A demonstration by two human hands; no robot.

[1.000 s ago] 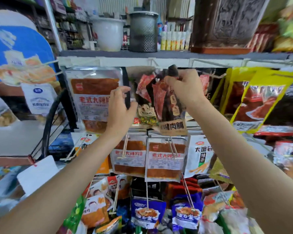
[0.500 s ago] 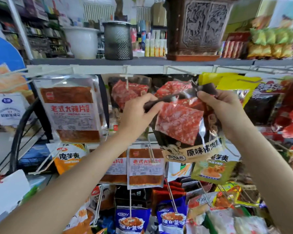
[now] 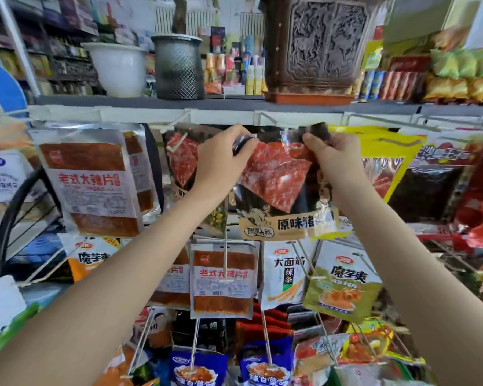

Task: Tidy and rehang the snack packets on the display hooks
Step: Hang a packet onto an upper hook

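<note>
Black glossy film with a red meat picture makes up the jerky packet, held up just under the grey shelf, its top edge at the white hook rail. The left hand pinches its top left corner and the right hand grips its top right corner, fingers curled over the edge. Glare and the right wrist cover part of its beige label; only "原味" reads clearly. Whether its hang hole sits on a hook cannot be made out.

A second, similar packet hangs behind the left hand, mostly hidden. On the shelf stand a white pot, a dark mesh-patterned pot with a stem cut off by the frame, and a carved brown planter on an orange tray.

Left of the hands hangs a clear pouch printed "老式大辣片"; below, a green packet reads "魔芋爽".
</note>
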